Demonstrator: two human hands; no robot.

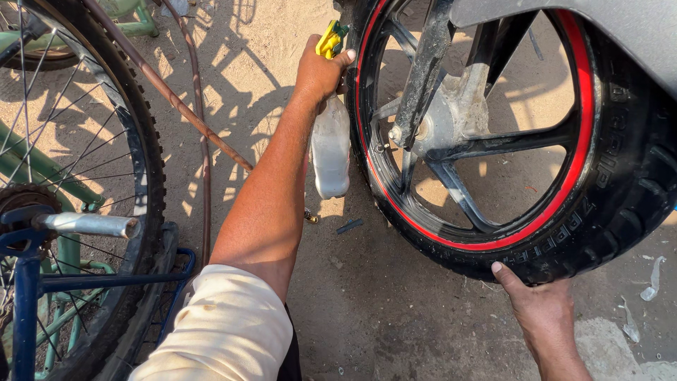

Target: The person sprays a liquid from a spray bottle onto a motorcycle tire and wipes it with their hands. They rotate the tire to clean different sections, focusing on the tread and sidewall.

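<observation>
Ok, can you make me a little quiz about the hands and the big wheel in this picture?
1. True or false: the left hand holds a spray bottle against the side of the motorcycle tyre.
2. What colour is the stripe around the wheel rim? A) blue B) red C) white
3. Fill in: the right hand presses on the ___ of the tyre.

Key
1. True. The bottle has a yellow trigger and a pale body.
2. B, red.
3. Bottom. The fingers touch the tread where it nears the dirt ground. A bicycle wheel stands off to the left.
</observation>
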